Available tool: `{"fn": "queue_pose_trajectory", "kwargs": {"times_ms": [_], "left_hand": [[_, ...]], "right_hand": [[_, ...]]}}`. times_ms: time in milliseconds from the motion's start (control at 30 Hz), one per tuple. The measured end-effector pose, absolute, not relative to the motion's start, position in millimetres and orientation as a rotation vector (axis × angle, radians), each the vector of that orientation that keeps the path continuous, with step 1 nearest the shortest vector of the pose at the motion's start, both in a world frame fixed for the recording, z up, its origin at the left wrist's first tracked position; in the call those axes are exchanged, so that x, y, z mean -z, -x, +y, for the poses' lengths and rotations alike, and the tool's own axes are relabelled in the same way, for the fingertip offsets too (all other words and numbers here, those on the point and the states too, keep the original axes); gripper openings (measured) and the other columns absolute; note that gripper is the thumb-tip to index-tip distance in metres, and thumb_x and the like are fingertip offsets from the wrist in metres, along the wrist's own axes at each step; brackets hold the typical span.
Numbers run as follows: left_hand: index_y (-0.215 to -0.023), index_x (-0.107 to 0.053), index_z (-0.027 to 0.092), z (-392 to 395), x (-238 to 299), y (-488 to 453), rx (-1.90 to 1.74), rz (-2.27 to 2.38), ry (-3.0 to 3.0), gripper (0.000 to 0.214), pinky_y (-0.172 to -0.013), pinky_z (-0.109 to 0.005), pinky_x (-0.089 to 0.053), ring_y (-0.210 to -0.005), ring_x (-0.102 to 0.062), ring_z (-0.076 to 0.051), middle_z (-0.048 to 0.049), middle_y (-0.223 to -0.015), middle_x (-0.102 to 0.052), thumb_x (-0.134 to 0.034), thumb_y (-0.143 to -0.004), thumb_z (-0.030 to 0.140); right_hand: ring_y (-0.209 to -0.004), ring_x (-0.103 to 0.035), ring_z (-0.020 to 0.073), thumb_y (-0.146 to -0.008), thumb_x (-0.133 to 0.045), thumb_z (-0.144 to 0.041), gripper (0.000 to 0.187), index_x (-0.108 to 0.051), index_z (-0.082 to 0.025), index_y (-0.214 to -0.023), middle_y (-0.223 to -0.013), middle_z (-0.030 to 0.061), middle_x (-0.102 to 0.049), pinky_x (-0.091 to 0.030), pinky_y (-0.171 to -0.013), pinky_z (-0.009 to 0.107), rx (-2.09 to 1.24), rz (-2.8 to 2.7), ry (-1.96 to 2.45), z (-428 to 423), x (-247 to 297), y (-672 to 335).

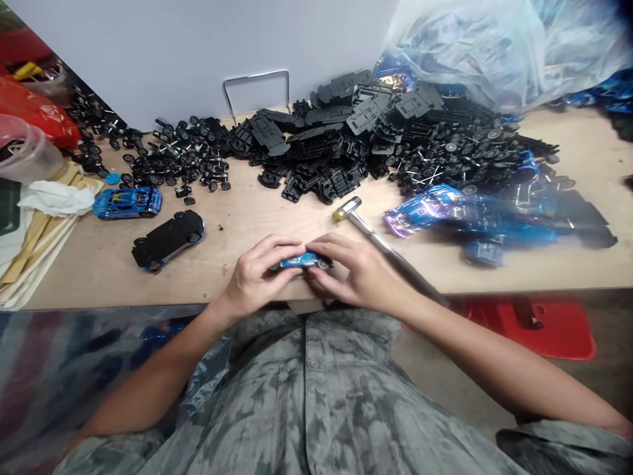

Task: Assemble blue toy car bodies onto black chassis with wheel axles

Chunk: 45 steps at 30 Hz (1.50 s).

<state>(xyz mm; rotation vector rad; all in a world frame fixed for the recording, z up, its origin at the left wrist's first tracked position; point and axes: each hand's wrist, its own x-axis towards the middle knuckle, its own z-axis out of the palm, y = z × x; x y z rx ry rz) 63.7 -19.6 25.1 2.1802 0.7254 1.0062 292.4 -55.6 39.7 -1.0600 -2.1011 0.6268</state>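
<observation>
Both my hands meet at the near edge of the wooden table (257, 224) around a small blue toy car (302, 261). My left hand (257, 274) curls its fingers over the car's left end. My right hand (353, 270) closes over its right end. The car lies level between them, wheels showing at its sides. A small hammer (376, 241) with a metal head rests on the table just right of my right hand, its handle running under my wrist. An upturned toy car with a black base (168, 239) lies to the left.
A finished blue car (127, 202) sits at far left by a white cloth (54, 196). Heaps of wheel axles (178, 155), black chassis plates (336, 142) and blue car bodies (475, 218) fill the back and right. A plastic bag (494, 46) stands behind. A red stool (534, 326) is below right.
</observation>
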Motion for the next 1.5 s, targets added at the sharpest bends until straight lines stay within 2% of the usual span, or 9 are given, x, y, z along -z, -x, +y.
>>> {"fn": "queue_pose_trajectory", "kwargs": {"times_ms": [300, 433, 667, 1067, 1300, 1500], "left_hand": [[-0.106, -0.074, 0.016, -21, -20, -71, -1.075, 0.749, -2.104, 0.019, -0.092, -0.032, -0.062, -0.102, -0.075, -0.019, -0.0118, -0.108, -0.076, -0.072, -0.09, 0.008], [-0.105, -0.074, 0.015, -21, -20, -71, -1.064, 0.767, -2.077, 0.017, -0.093, -0.031, -0.061, -0.102, -0.074, -0.018, -0.0119, -0.108, -0.075, -0.072, -0.089, 0.009], [-0.114, -0.069, 0.017, -20, -23, -64, -0.954, 0.754, -1.976, 0.025, -0.098, -0.034, -0.059, -0.109, -0.072, -0.02, -0.0116, -0.113, -0.074, -0.073, -0.09, 0.013], [-0.097, -0.071, 0.017, -27, -11, -66, -1.11, 0.726, -1.953, 0.015, -0.098, -0.034, -0.06, -0.107, -0.074, -0.02, -0.0115, -0.113, -0.075, -0.077, -0.086, 0.008], [-0.088, -0.07, 0.018, -28, -9, -68, -1.117, 0.764, -1.914, 0.008, -0.106, -0.044, -0.058, -0.105, -0.074, -0.02, -0.0104, -0.112, -0.076, -0.076, -0.087, 0.012], [-0.099, -0.072, 0.018, -26, -10, -66, -1.082, 0.768, -1.919, 0.013, -0.111, -0.047, -0.054, -0.106, -0.073, -0.021, -0.0106, -0.111, -0.076, -0.077, -0.087, 0.015]], "right_hand": [[-0.085, -0.07, 0.0212, -0.097, -0.06, -0.017, 0.026, -0.065, -0.015, -0.123, -0.101, 0.0126, -0.072, -0.059, -0.072, 0.033, -0.532, -2.021, 1.118, -61, -27, -284], [-0.087, -0.069, 0.0218, -0.097, -0.061, -0.016, 0.027, -0.063, -0.013, -0.123, -0.101, 0.014, -0.07, -0.058, -0.074, 0.034, -0.511, -2.0, 1.123, -64, -24, -282], [-0.094, -0.07, 0.0222, -0.097, -0.063, -0.02, 0.032, -0.062, -0.018, -0.129, -0.107, 0.0125, -0.071, -0.061, -0.081, 0.035, -0.517, -1.953, 1.1, -67, -21, -283], [-0.091, -0.07, 0.0215, -0.098, -0.063, -0.02, 0.028, -0.062, -0.017, -0.125, -0.104, 0.0123, -0.071, -0.061, -0.078, 0.035, -0.491, -1.941, 1.09, -66, -20, -277], [-0.085, -0.068, 0.0211, -0.099, -0.059, -0.019, 0.029, -0.061, -0.017, -0.127, -0.098, 0.0113, -0.07, -0.06, -0.074, 0.033, -0.317, -2.016, 1.158, -69, -19, -273], [-0.097, -0.072, 0.0233, -0.097, -0.064, -0.019, 0.039, -0.058, -0.018, -0.135, -0.11, 0.0142, -0.072, -0.063, -0.083, 0.037, -0.53, -1.962, 1.04, -66, -18, -283]]}}
